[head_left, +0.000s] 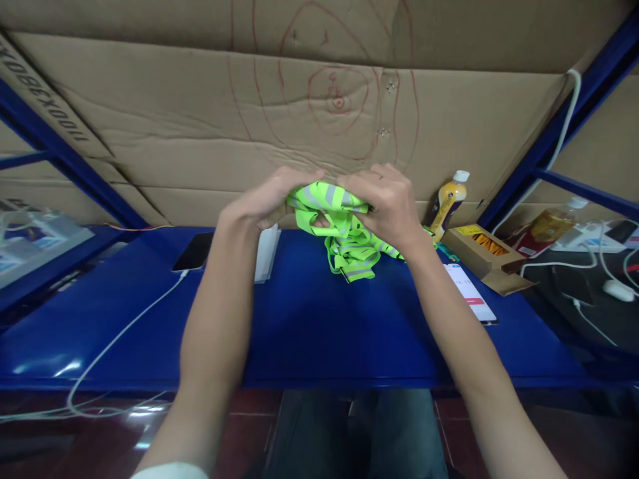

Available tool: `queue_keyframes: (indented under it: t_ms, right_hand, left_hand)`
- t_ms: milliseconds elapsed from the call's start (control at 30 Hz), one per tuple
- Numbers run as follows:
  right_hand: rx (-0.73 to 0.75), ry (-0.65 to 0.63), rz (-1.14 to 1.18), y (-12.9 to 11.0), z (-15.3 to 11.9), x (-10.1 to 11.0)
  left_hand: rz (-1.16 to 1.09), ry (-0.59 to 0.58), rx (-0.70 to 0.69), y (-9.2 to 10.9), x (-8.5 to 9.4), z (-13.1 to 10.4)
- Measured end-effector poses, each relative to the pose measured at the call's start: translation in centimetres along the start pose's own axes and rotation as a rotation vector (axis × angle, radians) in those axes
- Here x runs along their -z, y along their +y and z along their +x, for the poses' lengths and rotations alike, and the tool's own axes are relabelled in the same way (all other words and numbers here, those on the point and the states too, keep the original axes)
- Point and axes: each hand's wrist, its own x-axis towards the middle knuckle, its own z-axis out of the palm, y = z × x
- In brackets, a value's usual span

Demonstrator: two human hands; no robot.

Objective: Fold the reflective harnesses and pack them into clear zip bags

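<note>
A tangled bundle of neon green reflective straps (pixel 344 223) with silver-grey stripes is raised over the middle of the blue shelf (pixel 344 332). My left hand (pixel 274 194) grips its upper left end, with the thumb and fingers closed on the folded band. On the other side, my right hand (pixel 387 203) has its fingers curled round the upper right part. Loose loops hang beneath both hands, their lower end near the shelf surface. Part of the strap trails to the right behind my right wrist. The fingertips of both hands are partly covered by the bundle.
Clear plastic sleeves (pixel 267 253) and a black phone (pixel 194 251) on a cable lie to the left. At right are a lit phone (pixel 472 296), an open cardboard box (pixel 486 249) and a drink bottle (pixel 449 203). A cardboard wall (pixel 174 106) closes the back.
</note>
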Motion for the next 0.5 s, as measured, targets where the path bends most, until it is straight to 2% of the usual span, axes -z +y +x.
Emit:
queue_keyframes:
  t_ms: [100, 200, 333, 433, 500]
  right_hand:
    - [-0.002, 0.028, -0.038, -0.6, 0.2, -0.3]
    - [-0.002, 0.014, 0.041, -1.2, 0.4, 0.5]
    - [-0.040, -0.090, 0.188, -0.6, 0.3, 1.3]
    - [-0.094, -0.164, 0.235, 0.5, 0.0, 1.4]
    - [-0.121, -0.208, 0.291, 1.0, 0.0, 1.7]
  left_hand:
    - [-0.054, 0.012, 0.040, -0.2, 0.7, -0.1]
    - [-0.061, 0.025, 0.052, -0.6, 0.8, 0.1]
    - [0.118, 0.093, -0.139, -0.2, 0.3, 0.2]
    - [0.267, 0.000, -0.299, 0.8, -0.6, -0.2]
    - [0.276, -0.045, -0.346, 1.4, -1.3, -0.3]
